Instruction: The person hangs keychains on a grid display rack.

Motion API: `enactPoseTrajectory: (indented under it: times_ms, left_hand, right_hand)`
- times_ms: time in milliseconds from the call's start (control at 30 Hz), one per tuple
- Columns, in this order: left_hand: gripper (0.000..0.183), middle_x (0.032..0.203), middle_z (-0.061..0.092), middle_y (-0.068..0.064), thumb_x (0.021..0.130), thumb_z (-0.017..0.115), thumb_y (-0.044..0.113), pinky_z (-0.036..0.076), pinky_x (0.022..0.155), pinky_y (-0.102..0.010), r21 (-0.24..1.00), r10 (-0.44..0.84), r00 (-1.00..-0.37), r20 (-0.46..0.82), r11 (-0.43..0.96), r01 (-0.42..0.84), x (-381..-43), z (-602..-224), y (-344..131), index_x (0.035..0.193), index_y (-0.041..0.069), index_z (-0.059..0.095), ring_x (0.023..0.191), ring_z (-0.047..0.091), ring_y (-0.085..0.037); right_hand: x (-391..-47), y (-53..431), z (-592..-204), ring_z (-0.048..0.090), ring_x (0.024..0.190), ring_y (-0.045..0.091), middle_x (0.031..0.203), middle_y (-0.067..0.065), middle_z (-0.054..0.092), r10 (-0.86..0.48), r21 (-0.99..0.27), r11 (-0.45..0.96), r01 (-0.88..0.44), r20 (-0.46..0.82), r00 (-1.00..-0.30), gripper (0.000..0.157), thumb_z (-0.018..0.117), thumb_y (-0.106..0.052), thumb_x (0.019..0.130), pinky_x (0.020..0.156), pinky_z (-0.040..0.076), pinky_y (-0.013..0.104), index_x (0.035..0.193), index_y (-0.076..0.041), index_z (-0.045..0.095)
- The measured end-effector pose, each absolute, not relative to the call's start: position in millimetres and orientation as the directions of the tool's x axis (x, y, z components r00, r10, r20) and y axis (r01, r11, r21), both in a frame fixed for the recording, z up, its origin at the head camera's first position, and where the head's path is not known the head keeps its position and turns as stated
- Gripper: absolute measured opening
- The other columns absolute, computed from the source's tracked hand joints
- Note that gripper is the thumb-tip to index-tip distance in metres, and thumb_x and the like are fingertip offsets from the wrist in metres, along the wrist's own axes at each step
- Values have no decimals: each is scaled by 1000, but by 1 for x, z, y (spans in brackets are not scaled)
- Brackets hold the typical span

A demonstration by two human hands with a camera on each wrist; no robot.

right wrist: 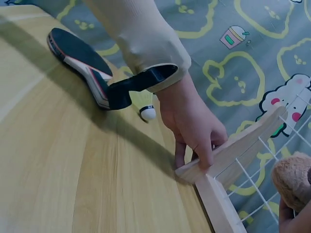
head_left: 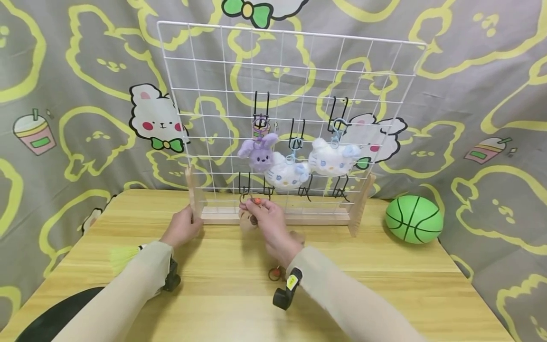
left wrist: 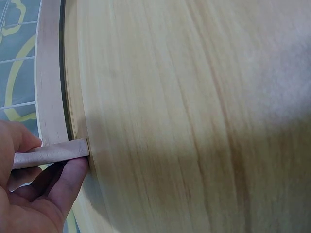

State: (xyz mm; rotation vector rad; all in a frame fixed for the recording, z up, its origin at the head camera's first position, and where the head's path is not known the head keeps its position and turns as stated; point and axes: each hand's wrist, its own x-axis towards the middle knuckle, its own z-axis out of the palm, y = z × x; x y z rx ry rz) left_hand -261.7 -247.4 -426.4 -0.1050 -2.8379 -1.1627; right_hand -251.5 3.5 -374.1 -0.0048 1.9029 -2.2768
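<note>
A white wire grid rack (head_left: 282, 61) stands upright in a wooden base. My left hand (head_left: 183, 227) grips the rack's left wooden foot (left wrist: 53, 153) between thumb and fingers. With my right hand (head_left: 273, 225) I pinch a keychain by its metal ring and orange bead (head_left: 257, 201), close to the lower black hooks (head_left: 244, 185). Its brown plush (right wrist: 291, 179) hangs below my fingers, partly hidden. Another ring with an orange bead (head_left: 276, 272) lies on the table under my right wrist, beside a brown fluffy thing (head_left: 297, 236) mostly covered by the hand.
On upper hooks hang a purple bunny plush (head_left: 260, 154) and two white cat plushes (head_left: 287, 175) with blue bows. A green ball (head_left: 414, 219) sits at the right. Beside my left arm are a shuttlecock (right wrist: 147, 109) and a black table tennis paddle (right wrist: 80, 51).
</note>
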Motion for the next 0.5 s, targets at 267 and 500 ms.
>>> enactPoseTrajectory:
  times_ms: [267, 500]
  left_hand:
    - [54, 77, 60, -14, 91, 49, 7, 42, 51, -30, 706, 31, -990, 139, 698, 121, -266, -434, -250, 139, -16, 49, 58, 50, -17]
    - [51, 79, 62, -16, 93, 51, 5, 44, 54, -30, 689, 32, -992, 120, 717, 107, -262, -427, -248, 138, -17, 49, 62, 53, -18]
  right_hand:
    - [-264, -9, -383, 70, 88, 2, 107, 4, 82, -76, -969, -214, 127, -113, -991, 28, 66, -16, 102, 74, 49, 17, 125, 0, 67]
    - [-276, -16, -391, 71, 87, 2, 96, -3, 81, -45, -957, -261, 125, -118, -992, 14, 68, -13, 100, 72, 49, 17, 112, -7, 68]
